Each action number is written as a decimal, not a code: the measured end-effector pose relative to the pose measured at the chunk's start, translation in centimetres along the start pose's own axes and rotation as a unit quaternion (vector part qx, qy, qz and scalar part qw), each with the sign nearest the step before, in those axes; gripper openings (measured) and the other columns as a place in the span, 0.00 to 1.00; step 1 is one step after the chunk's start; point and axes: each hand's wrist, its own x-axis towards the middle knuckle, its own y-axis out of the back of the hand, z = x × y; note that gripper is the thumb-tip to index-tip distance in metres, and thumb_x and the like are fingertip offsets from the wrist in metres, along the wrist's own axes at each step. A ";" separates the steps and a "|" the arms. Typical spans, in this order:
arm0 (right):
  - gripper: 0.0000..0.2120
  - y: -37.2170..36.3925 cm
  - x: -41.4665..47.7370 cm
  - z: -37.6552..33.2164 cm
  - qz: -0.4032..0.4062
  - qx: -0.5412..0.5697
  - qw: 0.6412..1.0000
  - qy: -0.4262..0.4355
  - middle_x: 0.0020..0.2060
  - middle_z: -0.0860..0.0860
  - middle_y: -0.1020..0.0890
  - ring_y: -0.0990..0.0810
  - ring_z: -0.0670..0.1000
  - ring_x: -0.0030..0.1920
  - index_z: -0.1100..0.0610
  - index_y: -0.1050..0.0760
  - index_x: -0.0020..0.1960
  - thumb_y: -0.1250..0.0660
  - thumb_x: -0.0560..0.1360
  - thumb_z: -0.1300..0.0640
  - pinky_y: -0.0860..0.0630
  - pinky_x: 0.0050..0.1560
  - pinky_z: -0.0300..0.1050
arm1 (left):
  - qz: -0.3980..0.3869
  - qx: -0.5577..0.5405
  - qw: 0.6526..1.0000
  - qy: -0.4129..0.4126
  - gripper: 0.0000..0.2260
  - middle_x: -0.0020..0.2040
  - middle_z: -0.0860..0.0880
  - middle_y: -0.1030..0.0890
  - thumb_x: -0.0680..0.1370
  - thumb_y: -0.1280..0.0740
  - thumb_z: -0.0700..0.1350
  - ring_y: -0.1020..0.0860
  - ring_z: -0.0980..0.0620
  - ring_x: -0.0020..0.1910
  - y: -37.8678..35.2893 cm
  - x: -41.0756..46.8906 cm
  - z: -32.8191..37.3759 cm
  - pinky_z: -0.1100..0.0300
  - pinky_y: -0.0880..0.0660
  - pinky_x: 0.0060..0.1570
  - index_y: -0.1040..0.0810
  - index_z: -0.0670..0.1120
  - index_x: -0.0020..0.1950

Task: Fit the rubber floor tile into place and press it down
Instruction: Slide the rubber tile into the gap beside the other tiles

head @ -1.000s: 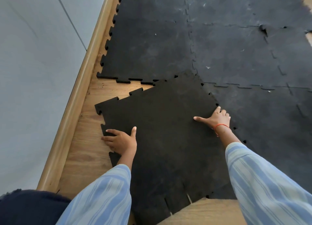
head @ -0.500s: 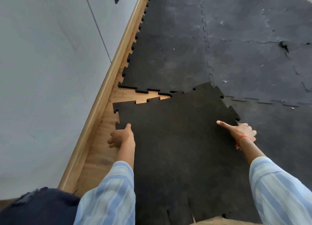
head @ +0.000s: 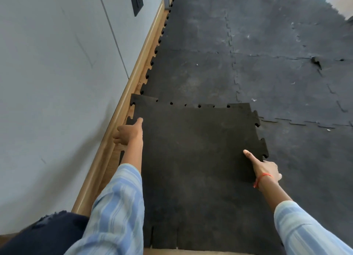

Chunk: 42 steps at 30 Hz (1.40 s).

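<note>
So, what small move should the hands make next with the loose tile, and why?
Probably press down along the far edge. The loose tile now sits square, its far tabs overlapping the laid tiles rather than locked in. The left hand and right hand grip its side edges.

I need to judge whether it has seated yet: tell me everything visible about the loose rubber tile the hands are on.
The loose tile is a dark, speckled rubber square with jigsaw tabs and notches on its edges. It lies roughly square to the laid tiles, its far edge and right-side tabs resting on top of them, not locked. Its left edge runs beside the wooden skirting. The left hand grips that edge; the right hand holds the right edge.
</note>
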 end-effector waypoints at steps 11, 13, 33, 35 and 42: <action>0.40 -2.3 0.9 0.6 -0.023 -0.078 0.997 -0.007 0.58 0.65 0.22 0.30 0.66 0.65 0.67 0.26 0.61 0.26 0.65 0.35 0.34 0.64 0.55 | -0.160 0.096 0.982 -0.036 0.46 0.78 0.42 0.46 0.70 0.29 0.63 0.43 0.37 0.75 -2.0 2.0 -3.6 0.42 0.38 0.69 0.51 0.46 0.78; 0.37 -2.3 0.6 0.2 -0.009 -0.111 0.994 0.017 0.61 0.65 0.23 0.31 0.65 0.67 0.66 0.26 0.62 0.27 0.67 0.37 0.35 0.65 0.55 | -0.195 0.138 0.970 -0.043 0.50 0.79 0.41 0.55 0.69 0.29 0.63 0.52 0.38 0.77 -2.6 1.3 -3.8 0.40 0.42 0.71 0.56 0.47 0.78; 0.50 -0.3 2.1 1.3 -0.138 -0.094 0.985 0.039 0.70 0.61 0.29 0.33 0.63 0.70 0.62 0.34 0.72 0.22 0.60 0.37 0.32 0.69 0.58 | -0.106 0.050 0.993 -0.023 0.40 0.71 0.42 0.32 0.70 0.26 0.57 0.31 0.38 0.68 -2.3 3.5 -3.8 0.45 0.30 0.63 0.40 0.43 0.75; 0.50 -0.7 2.6 1.6 -0.139 -0.074 0.987 0.025 0.69 0.61 0.29 0.33 0.63 0.70 0.61 0.34 0.72 0.22 0.59 0.37 0.34 0.70 0.58 | -0.110 0.011 0.994 -0.008 0.39 0.72 0.42 0.33 0.71 0.27 0.58 0.33 0.38 0.70 -2.2 4.2 -3.2 0.44 0.31 0.65 0.40 0.43 0.74; 0.49 -1.9 3.0 1.8 -0.130 -0.010 0.991 -0.014 0.67 0.59 0.28 0.29 0.62 0.67 0.59 0.34 0.72 0.20 0.58 0.39 0.24 0.60 0.61 | -0.115 0.023 0.993 0.000 0.47 0.77 0.41 0.44 0.68 0.34 0.70 0.43 0.36 0.74 -2.4 4.1 -0.7 0.39 0.40 0.70 0.45 0.44 0.76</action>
